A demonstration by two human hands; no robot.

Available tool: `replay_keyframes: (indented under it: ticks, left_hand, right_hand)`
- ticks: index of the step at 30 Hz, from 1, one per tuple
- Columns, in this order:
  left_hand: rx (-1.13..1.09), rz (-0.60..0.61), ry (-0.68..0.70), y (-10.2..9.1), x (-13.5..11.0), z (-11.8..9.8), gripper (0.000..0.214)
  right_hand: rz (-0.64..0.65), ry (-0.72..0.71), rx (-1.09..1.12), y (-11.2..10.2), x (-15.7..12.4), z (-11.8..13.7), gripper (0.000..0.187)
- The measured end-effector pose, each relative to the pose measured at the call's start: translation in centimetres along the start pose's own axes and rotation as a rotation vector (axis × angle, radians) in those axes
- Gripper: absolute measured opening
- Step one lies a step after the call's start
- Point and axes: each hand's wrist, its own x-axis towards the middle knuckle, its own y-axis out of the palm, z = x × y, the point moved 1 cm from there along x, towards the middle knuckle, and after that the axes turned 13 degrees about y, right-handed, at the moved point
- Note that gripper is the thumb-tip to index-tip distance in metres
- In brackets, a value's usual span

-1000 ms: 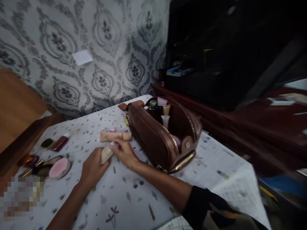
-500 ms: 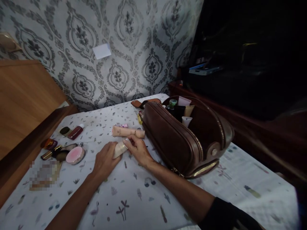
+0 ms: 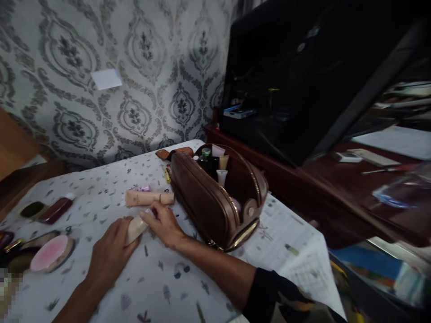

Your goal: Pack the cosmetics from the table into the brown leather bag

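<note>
Brown bag [image 3: 198, 202] holds tubes [image 3: 221, 178] — pale container [image 3: 135, 229] gripped.

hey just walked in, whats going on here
A person's left hand grips a small cream-coloured container, while the right hand has its fingers at the container's top end. A peach tube lies just beyond the hands on the patterned cloth. To the right stands an open brown bag with tubes inside; a round pink-topped case lies to the left.
</note>
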Motion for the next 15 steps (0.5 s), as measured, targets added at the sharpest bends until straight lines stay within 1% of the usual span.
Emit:
replay_keyframes:
  ticks: [3, 7, 9, 11, 13, 15]
  left_hand:
    - [-0.005, 0.005, -0.025, 0.0, 0.2, 0.1, 0.030]
    - [-0.034, 0.013, -0.024, 0.3, 0.4, 0.4, 0.031]
    - [-0.034, -0.009, 0.011, 0.5, 0.4, 0.8, 0.037]
    - [-0.005, -0.032, 0.071, 0.5, 0.3, 1.1, 0.049]
    - [0.013, -0.068, 0.154, -0.3, 0.7, 0.8, 0.060]
    - [-0.026, -0.139, 0.215, -1.8, 1.6, -0.4, 0.062]
  right_hand:
    - [0.011, 0.020, 0.036, 0.0, -0.3, 0.2, 0.027]
    - [-0.012, 0.000, 0.063, 0.2, -0.4, 0.3, 0.026]
    - [-0.025, 0.017, 0.074, 0.3, -0.3, 0.1, 0.026]
    - [-0.023, 0.062, 0.093, 0.4, -0.2, -0.1, 0.024]
    - [-0.027, 0.088, 0.087, 0.4, -0.2, -0.4, 0.021]
    - [-0.050, 0.066, 0.037, 0.5, -0.5, -0.6, 0.017]
